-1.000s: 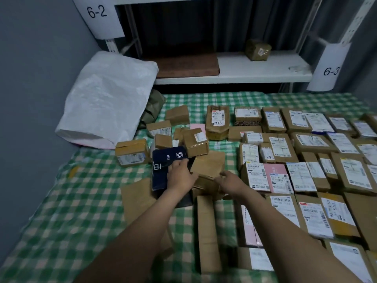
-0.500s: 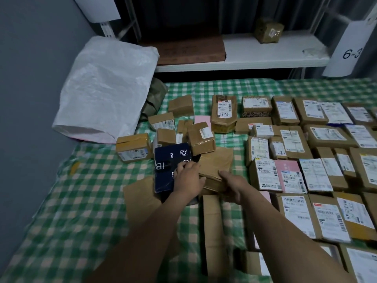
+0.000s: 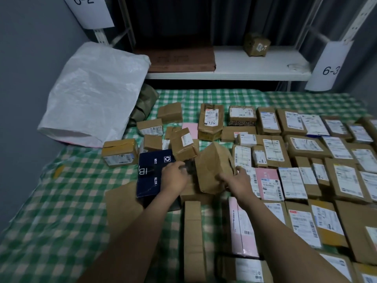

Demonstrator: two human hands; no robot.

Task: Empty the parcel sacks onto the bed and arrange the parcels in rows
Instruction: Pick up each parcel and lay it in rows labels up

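Brown cardboard parcels, most with white labels facing up, lie edge to edge in rows across the right half of the bed, which is covered in a green-and-white checked cloth. A few pink parcels sit among them.

A loose heap of small brown boxes lies unsorted left of the rows, near the middle of the bed. A dark blue printed box lies on the near side of this heap.

One larger plain brown parcel stands tilted up on its edge between the blue box and the rows. The right hand grasps its lower right corner, fingers curled round the edge. The left hand lies over the blue box with its fingertips at the tilted parcel's left side. Whether it grips the parcel cannot be told.

A white woven sack lies slumped at the far left corner of the bed against the grey wall, with an olive-green bag just beside it.

Behind the bed, a white shelf carries a flat brown slab and one small tape-wrapped parcel. White paper signs read "6-2" and "6-3".
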